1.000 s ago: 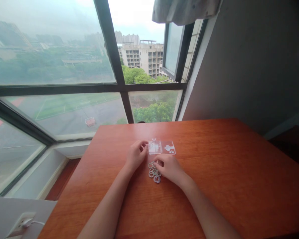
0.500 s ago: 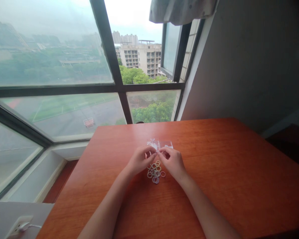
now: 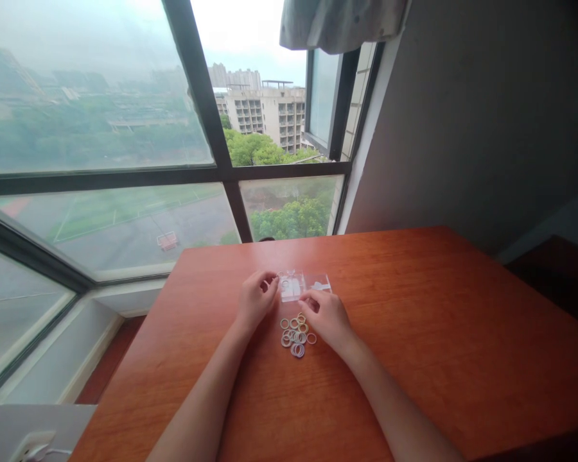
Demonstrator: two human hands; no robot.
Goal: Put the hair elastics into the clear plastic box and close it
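Beyond a loose pile of thin pale rings (image 3: 298, 337), which look like small hair ties in white, green, yellow and lilac, lies a clear plastic box (image 3: 291, 296) with its lid folded back to the right. My left hand (image 3: 257, 298) is at the box's left edge, thumb and fingertips pinched on what looks like one small ring. Over the box's front right part my right hand (image 3: 325, 316) hovers or rests; contact cannot be made out. Its fingers are curled, with thumb and index slightly apart and nothing visible between them. A few pale pieces lie inside the box.
The reddish-brown wooden table (image 3: 443, 333) extends under both forearms to its far edge at the window (image 3: 284, 208). A grey wall (image 3: 453, 128) rises on the right. A power socket (image 3: 33, 446) with a plug is at the lower left.
My hands, which met over the near side of the box, have come apart. My left hand has moved left to the box's left edge; more of the box shows. The view has shifted slightly.
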